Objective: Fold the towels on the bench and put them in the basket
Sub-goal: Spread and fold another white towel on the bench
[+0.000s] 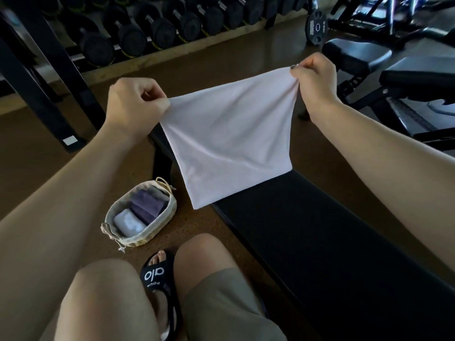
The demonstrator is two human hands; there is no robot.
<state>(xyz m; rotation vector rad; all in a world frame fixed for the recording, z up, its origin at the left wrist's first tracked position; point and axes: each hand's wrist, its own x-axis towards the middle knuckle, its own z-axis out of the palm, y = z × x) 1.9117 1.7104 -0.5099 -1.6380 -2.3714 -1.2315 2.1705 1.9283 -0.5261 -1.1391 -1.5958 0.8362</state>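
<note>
- Left hand (134,104) pinches one top corner of the towel (229,136), fingers curled on the cloth.
- Right hand (314,77) pinches the other top corner, likewise clamped.
- The towel hangs spread between both hands, above the bench (307,237); its lower edge drapes over the bench's left side.
- Basket (147,236) sits on the floor left of the bench, holding folded purple towels (147,206) and a white one (128,221).
- A sandal (157,276) lies just left of the bench, near the basket.
- Dumbbells (157,28) line a rack beyond the bench.

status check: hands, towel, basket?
Left hand and right hand each pinch a top corner of the white towel, spread above the bench. Basket on floor, holds folded towels. Nothing in the way.
</note>
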